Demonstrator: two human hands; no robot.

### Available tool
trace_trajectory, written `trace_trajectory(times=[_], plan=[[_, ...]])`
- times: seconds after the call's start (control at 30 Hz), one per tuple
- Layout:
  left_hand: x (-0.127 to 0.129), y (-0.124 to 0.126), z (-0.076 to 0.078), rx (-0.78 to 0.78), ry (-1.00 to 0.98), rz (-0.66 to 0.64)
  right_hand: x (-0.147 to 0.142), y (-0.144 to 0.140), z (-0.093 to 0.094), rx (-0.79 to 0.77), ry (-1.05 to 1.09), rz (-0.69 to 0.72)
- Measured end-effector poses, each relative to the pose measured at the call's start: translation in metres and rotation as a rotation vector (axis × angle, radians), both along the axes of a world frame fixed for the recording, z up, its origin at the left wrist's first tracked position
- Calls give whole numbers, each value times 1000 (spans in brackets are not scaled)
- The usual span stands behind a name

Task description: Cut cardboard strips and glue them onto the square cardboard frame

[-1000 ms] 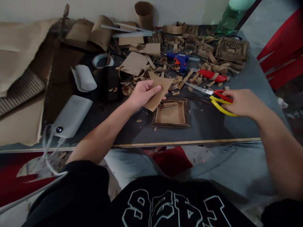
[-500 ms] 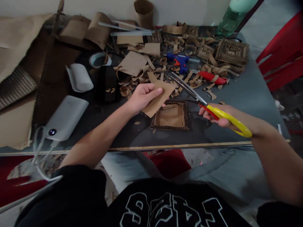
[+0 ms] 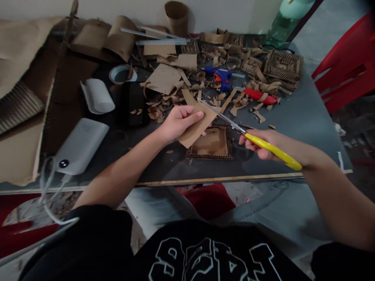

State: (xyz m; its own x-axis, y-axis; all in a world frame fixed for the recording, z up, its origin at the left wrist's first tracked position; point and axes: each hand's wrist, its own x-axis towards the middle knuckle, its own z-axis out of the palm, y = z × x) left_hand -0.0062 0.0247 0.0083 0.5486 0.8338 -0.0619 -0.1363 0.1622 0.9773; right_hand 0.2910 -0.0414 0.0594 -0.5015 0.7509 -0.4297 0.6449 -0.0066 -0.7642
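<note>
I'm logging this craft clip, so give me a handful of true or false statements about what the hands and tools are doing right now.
1. The left hand holds a piece of brown cardboard. True.
2. The right hand holds a blue glue gun. False: it holds yellow-handled scissors; the blue glue gun lies on the table further back.
3. The scissor blades reach the cardboard's upper edge. True.
4. The square cardboard frame hangs in the air. False: it lies on the table under the held cardboard.
5. The white power bank sits to the right of the scissors. False: it is far left, by the table's near edge.
</note>
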Motion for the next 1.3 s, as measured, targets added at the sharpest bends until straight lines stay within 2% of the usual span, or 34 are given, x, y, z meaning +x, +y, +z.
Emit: trace_trajectory(times=[0.37,0.6,0.73,0.83,0.93,1.03,1.17,1.3], plan=[[0,-2,-1,5,49,-3,-12,0,8,-107,-25,-62],[-1,-2,0,-26,63,-17,-12,-2,3,-53,-22,-86],[-1,-1,1,-65,54,-18,-12,-2,-3,-180,-29,-212],[-1,-1,2,-90,52,-19,-16,-1,-1,-263,-19,-282],[-1,0,2,-103,39,-28,-20,0,4,-219,-61,-257],[-2,1,2,-120,51,-30,-19,-1,4,-107,-110,-196],[-3,2,0,-121,32,-60,-14,-2,0,46,-101,-4],[-2,2,-2,-115,58,-79,-13,-2,-1,53,-83,77]])
